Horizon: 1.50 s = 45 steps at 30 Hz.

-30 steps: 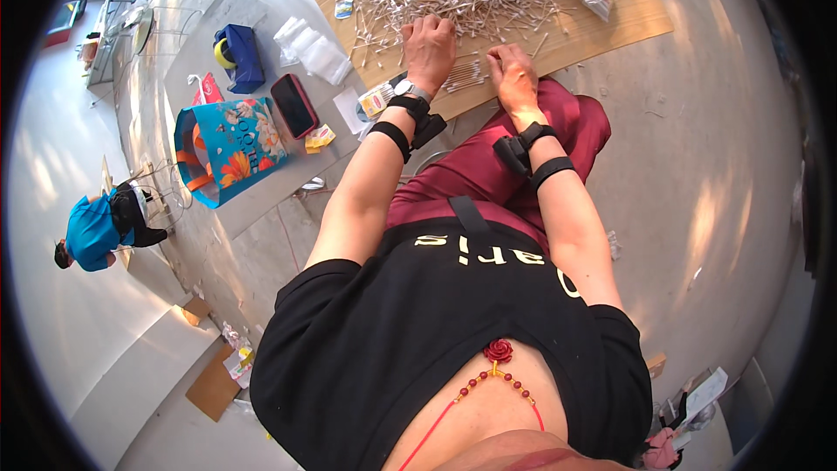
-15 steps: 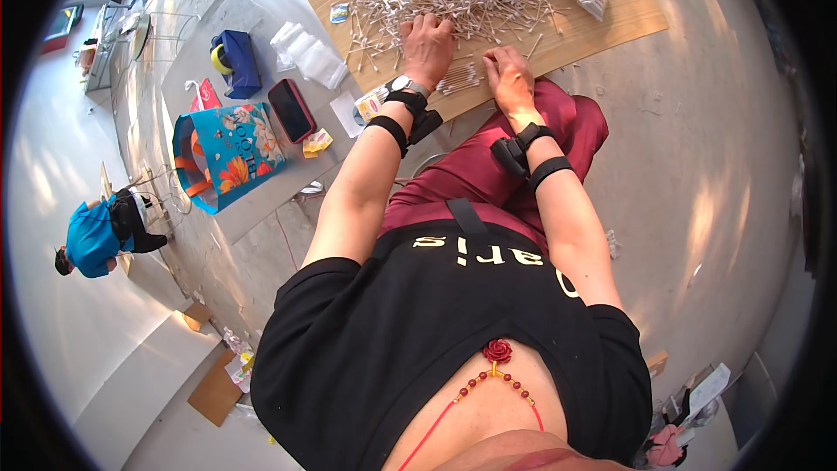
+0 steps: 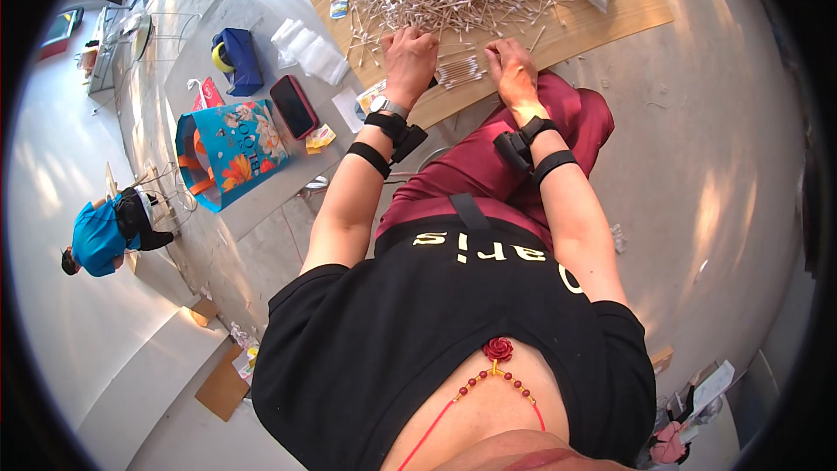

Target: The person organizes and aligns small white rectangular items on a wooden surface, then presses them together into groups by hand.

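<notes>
A row of cotton swabs [image 3: 460,71] lies on the table [image 3: 632,4], sticks running crosswise, closely flanked by left hand [image 3: 410,61] and right hand [image 3: 514,74]. Fingers curl; whether either grip holds anything cannot be told.

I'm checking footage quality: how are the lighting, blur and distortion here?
In the head view, sunlight patches streak the floor; the fisheye image darkens to black at its rim; the left hand and right hand show no obvious motion blur.
</notes>
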Each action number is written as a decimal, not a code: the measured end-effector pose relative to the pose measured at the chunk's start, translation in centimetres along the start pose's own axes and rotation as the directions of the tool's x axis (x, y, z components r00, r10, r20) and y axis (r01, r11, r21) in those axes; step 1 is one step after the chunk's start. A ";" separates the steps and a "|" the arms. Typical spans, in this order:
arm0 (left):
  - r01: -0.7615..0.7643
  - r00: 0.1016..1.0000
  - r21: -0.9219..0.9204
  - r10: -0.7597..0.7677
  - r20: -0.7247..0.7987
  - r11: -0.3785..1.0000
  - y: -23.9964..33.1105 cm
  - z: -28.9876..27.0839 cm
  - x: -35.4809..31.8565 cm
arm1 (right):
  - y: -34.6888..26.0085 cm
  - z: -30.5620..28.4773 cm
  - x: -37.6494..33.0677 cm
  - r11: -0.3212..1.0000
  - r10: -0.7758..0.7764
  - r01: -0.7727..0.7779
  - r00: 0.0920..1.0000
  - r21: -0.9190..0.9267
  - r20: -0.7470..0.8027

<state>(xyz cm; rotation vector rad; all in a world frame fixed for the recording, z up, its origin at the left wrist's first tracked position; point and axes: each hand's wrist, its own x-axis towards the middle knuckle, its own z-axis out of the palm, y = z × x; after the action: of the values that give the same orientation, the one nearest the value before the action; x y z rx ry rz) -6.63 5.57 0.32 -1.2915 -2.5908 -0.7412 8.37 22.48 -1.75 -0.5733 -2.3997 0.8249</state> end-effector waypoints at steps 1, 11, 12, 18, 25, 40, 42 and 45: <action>0.016 1.000 -0.016 -0.016 0.007 1.000 -0.1 0.1 -0.3 | 0.0 0.0 0.0 1.000 0.006 -0.006 1.000 0.011 0.010; 0.009 0.997 -0.076 -0.003 0.077 0.997 1.4 1.3 -1.2 | 0.1 -0.1 0.0 1.000 0.003 -0.003 1.000 0.004 0.002; 0.009 0.996 -0.092 -0.001 0.089 0.996 1.7 1.4 -1.3 | 0.1 -0.2 -0.1 1.000 0.001 -0.001 1.000 0.000 0.004; 0.006 0.987 -0.151 0.019 0.162 0.989 3.2 0.4 -2.7 | 0.3 -0.4 -0.2 0.999 0.005 -0.006 1.000 0.034 0.010; 0.065 0.986 0.029 -0.068 0.154 0.997 4.5 -1.5 -5.9 | 0.3 -1.3 -1.5 0.995 -0.077 0.079 0.996 -0.059 0.036; 0.130 0.960 0.190 -0.172 0.223 0.973 4.3 2.0 -9.9 | -1.7 -2.5 -5.9 0.812 -0.014 0.264 0.900 -0.520 0.435; 0.129 0.959 0.176 -0.168 0.229 0.976 4.5 2.2 -9.9 | -1.6 -2.4 -6.0 0.815 -0.027 0.273 0.899 -0.511 0.437; 0.143 0.959 0.156 -0.175 0.223 0.977 4.7 2.4 -9.7 | -1.6 -2.4 -6.0 0.825 -0.040 0.281 0.895 -0.490 0.445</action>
<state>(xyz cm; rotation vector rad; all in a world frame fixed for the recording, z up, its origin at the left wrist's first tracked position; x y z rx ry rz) 3.23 2.27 -3.44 -1.2066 -2.9043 -0.4419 14.11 19.12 -1.21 -0.4068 -3.0590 0.1711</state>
